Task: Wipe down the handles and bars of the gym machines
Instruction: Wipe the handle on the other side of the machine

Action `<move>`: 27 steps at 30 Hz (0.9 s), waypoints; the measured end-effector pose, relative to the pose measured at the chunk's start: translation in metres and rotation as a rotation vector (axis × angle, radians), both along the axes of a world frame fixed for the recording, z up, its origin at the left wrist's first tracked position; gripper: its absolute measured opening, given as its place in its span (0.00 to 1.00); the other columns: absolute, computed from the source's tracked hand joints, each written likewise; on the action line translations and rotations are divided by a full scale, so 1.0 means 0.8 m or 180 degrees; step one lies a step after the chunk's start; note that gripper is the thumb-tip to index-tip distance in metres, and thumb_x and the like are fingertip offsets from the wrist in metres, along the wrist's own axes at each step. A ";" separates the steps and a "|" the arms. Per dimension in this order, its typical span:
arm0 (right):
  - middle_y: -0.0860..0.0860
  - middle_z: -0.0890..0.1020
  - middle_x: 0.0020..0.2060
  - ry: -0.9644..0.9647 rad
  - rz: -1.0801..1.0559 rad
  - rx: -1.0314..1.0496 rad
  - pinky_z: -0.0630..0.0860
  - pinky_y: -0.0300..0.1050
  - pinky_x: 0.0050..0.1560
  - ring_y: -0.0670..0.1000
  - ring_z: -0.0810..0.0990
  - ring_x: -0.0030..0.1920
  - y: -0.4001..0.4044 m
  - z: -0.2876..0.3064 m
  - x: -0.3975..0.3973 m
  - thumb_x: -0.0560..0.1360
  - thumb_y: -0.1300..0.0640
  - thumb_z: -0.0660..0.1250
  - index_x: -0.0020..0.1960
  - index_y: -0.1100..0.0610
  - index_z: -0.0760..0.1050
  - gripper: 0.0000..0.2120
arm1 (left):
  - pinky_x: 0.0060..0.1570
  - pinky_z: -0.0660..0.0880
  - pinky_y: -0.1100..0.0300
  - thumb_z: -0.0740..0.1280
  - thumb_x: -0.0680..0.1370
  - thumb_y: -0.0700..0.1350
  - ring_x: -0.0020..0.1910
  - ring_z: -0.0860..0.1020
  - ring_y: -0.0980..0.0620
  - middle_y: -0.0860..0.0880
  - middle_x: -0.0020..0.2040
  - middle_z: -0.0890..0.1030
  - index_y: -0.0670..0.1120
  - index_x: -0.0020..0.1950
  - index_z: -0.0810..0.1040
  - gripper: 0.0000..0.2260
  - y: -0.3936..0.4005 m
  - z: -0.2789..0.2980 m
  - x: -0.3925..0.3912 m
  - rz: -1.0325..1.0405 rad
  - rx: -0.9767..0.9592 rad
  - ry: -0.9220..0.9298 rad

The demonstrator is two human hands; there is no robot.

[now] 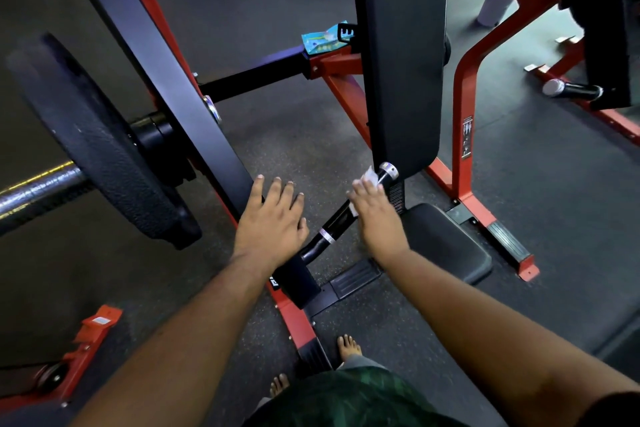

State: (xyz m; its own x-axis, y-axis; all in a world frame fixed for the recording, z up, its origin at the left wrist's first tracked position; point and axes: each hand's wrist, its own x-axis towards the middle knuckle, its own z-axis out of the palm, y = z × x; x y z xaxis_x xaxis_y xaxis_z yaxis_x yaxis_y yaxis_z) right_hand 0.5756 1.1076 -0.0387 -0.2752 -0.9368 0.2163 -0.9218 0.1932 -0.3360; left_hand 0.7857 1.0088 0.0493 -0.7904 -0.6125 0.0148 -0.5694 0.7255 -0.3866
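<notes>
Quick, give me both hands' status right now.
Left hand: open, fingers straight, resting flat on the black bar.
Right hand: holding a white wipe against the handle.

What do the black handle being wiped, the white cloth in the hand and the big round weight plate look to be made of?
The black handle looks like glossy painted or coated metal with bright chrome-like rings; it reflects light. The white cloth looks thin and crumpled, probably a paper or wet wipe. The big round black weight plate has a matte pebbled surface, probably rubber-coated.
</notes>
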 end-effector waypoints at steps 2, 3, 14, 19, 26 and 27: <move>0.60 0.70 0.75 -0.0190 0.0302 -0.0084 0.52 0.57 0.79 0.60 0.63 0.78 0.017 -0.010 0.029 0.72 0.75 0.64 0.71 0.63 0.74 0.28 | 0.77 0.53 0.36 0.55 0.82 0.57 0.75 0.68 0.41 0.44 0.74 0.74 0.47 0.74 0.75 0.25 -0.001 -0.001 0.000 -0.0002 0.0001 0.0022; 0.59 0.70 0.75 -0.0308 0.0503 -0.0052 0.53 0.57 0.79 0.59 0.62 0.78 0.025 -0.013 0.042 0.73 0.74 0.63 0.71 0.63 0.74 0.27 | 0.77 0.53 0.36 0.55 0.82 0.57 0.75 0.68 0.41 0.44 0.74 0.74 0.47 0.74 0.75 0.25 0.000 -0.001 0.000 -0.0003 0.0010 0.0018; 0.57 0.69 0.76 -0.0233 -0.0245 -0.0140 0.52 0.58 0.81 0.56 0.58 0.80 -0.004 0.020 -0.040 0.77 0.73 0.59 0.75 0.60 0.70 0.28 | 0.77 0.49 0.37 0.51 0.83 0.57 0.77 0.65 0.42 0.45 0.77 0.70 0.48 0.78 0.71 0.27 0.000 0.000 0.001 0.0010 0.0044 -0.0073; 0.54 0.66 0.78 -0.0483 0.0142 -0.0284 0.51 0.48 0.81 0.51 0.54 0.81 0.028 -0.011 0.024 0.73 0.75 0.63 0.75 0.60 0.71 0.31 | 0.77 0.49 0.37 0.51 0.83 0.57 0.77 0.64 0.42 0.45 0.77 0.70 0.48 0.78 0.71 0.27 0.000 -0.001 -0.001 0.0036 0.0042 -0.0076; 0.51 0.64 0.78 -0.0499 0.1160 -0.0198 0.53 0.41 0.80 0.51 0.58 0.81 0.052 -0.001 0.031 0.75 0.73 0.62 0.76 0.58 0.69 0.30 | 0.78 0.48 0.36 0.52 0.83 0.58 0.78 0.64 0.42 0.45 0.78 0.69 0.48 0.78 0.70 0.27 0.001 0.000 -0.001 0.0034 0.0071 -0.0107; 0.50 0.64 0.78 -0.0550 0.0712 -0.0379 0.52 0.39 0.79 0.53 0.59 0.80 0.041 0.008 0.015 0.75 0.74 0.62 0.76 0.58 0.69 0.30 | 0.78 0.48 0.37 0.51 0.83 0.58 0.78 0.64 0.42 0.45 0.78 0.69 0.48 0.79 0.69 0.27 0.000 0.002 -0.002 0.0032 0.0067 -0.0110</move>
State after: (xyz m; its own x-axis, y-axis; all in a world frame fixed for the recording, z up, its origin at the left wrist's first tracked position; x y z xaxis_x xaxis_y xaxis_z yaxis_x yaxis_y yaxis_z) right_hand 0.5875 1.1404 -0.0322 -0.1072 -0.9491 0.2960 -0.8643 -0.0582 -0.4996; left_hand 0.7842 1.0090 0.0506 -0.7840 -0.6203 -0.0255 -0.5632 0.7280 -0.3910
